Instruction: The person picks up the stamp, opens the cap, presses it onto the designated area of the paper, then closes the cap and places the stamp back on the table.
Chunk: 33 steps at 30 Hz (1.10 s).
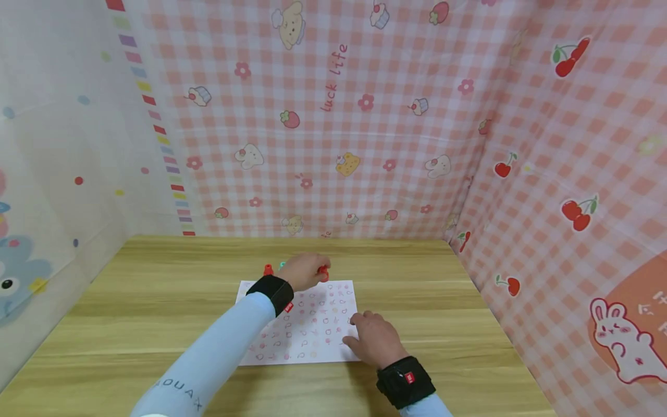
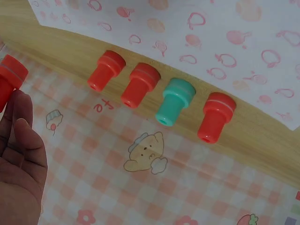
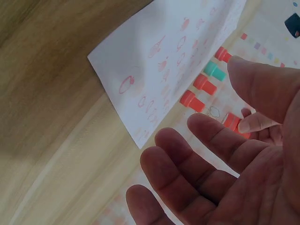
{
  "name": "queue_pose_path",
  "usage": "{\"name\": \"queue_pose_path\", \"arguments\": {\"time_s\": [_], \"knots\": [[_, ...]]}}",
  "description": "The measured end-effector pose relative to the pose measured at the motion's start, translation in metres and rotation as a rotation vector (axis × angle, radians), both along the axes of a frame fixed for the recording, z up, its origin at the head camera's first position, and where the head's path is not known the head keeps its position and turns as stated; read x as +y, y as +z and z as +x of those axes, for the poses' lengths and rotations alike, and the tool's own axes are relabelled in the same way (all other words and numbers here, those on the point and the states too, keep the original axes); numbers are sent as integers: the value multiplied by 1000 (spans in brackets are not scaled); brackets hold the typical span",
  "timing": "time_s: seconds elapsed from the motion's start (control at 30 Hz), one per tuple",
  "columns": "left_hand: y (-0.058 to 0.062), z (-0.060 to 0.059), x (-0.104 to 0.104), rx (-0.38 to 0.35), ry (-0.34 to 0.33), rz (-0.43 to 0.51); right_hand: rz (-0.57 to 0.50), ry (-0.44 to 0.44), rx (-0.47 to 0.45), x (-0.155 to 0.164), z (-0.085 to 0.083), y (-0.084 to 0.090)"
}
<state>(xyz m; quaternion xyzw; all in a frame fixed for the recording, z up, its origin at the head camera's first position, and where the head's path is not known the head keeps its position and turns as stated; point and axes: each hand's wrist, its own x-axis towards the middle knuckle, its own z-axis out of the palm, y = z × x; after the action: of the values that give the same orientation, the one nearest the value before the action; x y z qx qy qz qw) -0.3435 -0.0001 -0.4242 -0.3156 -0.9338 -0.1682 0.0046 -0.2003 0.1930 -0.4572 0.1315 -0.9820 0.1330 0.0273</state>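
Observation:
My left hand [image 1: 306, 271] pinches a red stamp [image 2: 11, 77] between thumb and fingers, just beyond the far edge of a white sheet of paper [image 1: 302, 324]. The sheet is covered with small pink and red prints of fruit and other shapes. Behind it, three red stamps and a teal stamp [image 2: 176, 101] stand in a row; one red stamp [image 2: 217, 117] is at the end, beside the teal one. In the head view my left hand hides part of this row. My right hand [image 1: 377, 339], holding nothing, has its fingers spread loosely at the sheet's right edge.
The wooden table [image 1: 448, 313] carries the sheet and the stamps. A pink checked cloth [image 1: 312, 145] with cartoon prints hangs at the back, and similar cloth walls rise at the left and right.

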Motion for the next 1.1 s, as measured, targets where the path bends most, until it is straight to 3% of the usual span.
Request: {"name": "queue_pose_path", "arguments": {"time_s": [0.3,0.57,0.8,1.1], "knots": [[-4,-22,12,107,-10,-62,-4,10,-26,0,2,-1],[-20,-39,21,212,26,-141,5,28,5,1,6,0],[-28,-46,26,202,69,-164,8,26,11,4,8,0],[-43,-51,33,187,55,-172,24,6,-19,8,12,-1]]}}
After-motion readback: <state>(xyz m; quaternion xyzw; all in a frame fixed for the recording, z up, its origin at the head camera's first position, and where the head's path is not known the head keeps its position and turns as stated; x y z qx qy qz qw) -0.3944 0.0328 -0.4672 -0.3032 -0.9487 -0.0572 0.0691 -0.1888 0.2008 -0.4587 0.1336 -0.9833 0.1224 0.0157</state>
